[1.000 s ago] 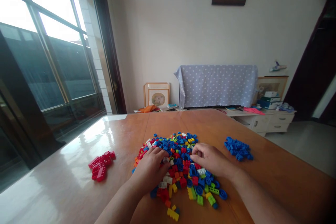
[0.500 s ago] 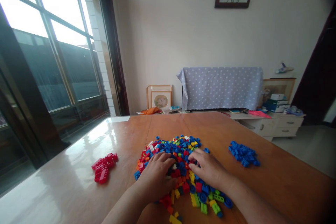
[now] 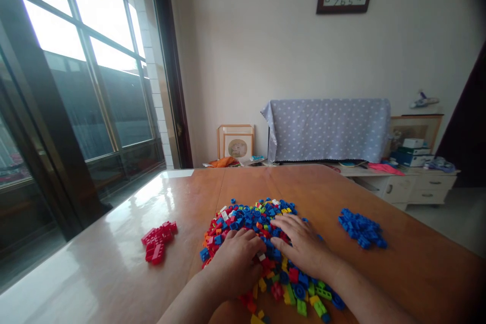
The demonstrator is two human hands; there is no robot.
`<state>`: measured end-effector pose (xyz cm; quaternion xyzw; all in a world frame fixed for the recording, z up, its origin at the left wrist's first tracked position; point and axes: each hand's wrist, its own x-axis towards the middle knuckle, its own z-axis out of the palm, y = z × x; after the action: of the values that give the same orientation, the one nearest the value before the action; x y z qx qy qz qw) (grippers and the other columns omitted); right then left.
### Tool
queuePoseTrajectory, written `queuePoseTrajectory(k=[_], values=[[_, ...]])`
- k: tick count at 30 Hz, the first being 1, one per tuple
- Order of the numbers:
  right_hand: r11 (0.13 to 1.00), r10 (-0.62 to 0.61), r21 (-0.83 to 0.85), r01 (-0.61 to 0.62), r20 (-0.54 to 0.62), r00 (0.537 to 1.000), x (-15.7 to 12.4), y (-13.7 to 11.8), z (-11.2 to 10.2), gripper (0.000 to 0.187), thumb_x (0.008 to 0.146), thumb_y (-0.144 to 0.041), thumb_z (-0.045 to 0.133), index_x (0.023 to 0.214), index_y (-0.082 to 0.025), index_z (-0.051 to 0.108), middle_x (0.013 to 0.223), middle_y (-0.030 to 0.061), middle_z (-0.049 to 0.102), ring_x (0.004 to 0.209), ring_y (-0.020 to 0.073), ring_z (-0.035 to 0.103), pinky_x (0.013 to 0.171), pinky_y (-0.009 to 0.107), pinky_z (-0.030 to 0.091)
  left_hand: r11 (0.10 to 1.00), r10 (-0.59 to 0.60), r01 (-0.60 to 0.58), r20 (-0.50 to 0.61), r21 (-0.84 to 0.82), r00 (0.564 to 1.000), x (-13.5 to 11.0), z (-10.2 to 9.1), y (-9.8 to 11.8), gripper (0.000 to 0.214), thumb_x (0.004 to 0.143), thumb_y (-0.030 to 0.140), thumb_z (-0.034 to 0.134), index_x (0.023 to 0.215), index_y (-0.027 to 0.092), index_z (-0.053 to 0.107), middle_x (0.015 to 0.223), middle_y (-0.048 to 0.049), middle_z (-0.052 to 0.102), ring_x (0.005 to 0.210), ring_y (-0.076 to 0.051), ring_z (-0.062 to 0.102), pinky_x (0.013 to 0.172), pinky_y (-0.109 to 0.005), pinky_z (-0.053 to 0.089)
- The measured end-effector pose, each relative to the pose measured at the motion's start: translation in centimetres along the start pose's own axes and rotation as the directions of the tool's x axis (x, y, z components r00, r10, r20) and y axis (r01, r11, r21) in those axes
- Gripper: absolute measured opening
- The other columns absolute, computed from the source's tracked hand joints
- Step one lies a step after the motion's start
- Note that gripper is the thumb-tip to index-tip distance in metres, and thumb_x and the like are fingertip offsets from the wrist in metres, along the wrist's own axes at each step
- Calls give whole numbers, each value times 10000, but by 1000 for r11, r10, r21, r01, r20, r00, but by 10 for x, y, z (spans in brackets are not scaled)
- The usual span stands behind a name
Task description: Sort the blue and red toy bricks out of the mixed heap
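Observation:
A big mixed pile of plastic toy building bricks (image 3: 246, 216) lies in front of me, in blue, red, yellow, green, orange and white. My left hand (image 3: 239, 258) rests on the pile's near left part, fingers bent downward and thumb apart from them. A small white brick (image 3: 261, 256) shows just below its fingertips; I see no firm grip on it. Over the right part lies my right hand (image 3: 298, 240), palm down, with thumb and fingers spread among the bricks. Both palms hide some of the pile.
A small group of red bricks (image 3: 157, 243) sits to the left on the wooden table (image 3: 304, 185), and a group of blue bricks (image 3: 362, 229) to the right. Beyond the table stand a cloth-covered object (image 3: 326, 131) and a white cabinet (image 3: 421, 190).
The view has turned slightly left, so everything sits further right. My left hand has drawn a little nearer to me over the pile. My right hand's fingers have spread out more.

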<state>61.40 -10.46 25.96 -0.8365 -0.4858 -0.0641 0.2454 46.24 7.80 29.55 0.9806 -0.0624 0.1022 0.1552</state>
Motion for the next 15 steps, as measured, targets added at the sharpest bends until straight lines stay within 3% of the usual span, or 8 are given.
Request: queuePoseTrajectory(k=[2,4,10,15], values=[[1000,-17,4,17,80,997,-1,0,0,524,962,-573,491,1421,-326,544,1514,53,489,1425,308,364,1164,498,292,1000,-15,15,-17,1,1000,1,1,-3,214,768,217,622,967,296,633,988,1,636,974,-225,559,847,-331,427],[999,-31,14,29,103,994,-1,-1,-1,499,952,-545,519,1403,-335,558,1504,51,493,1398,307,396,1153,495,308,999,-35,35,-41,1,999,2,1,-7,181,787,219,606,953,288,628,977,-4,630,970,-222,556,838,-324,428],[995,-79,65,78,21,997,-2,-7,-10,201,849,-268,635,1044,-280,684,1146,28,660,1111,235,553,985,365,424,997,-73,75,-90,22,993,2,1,-17,130,796,214,606,914,266,619,962,-25,612,959,-226,544,824,-317,434],[997,-55,61,52,49,997,-4,-5,-14,48,818,-243,644,861,-254,662,944,5,665,984,214,556,879,326,424,993,-96,103,-114,57,989,0,0,-19,145,823,325,651,957,275,629,975,-28,620,987,-246,536,888,-359,432]])
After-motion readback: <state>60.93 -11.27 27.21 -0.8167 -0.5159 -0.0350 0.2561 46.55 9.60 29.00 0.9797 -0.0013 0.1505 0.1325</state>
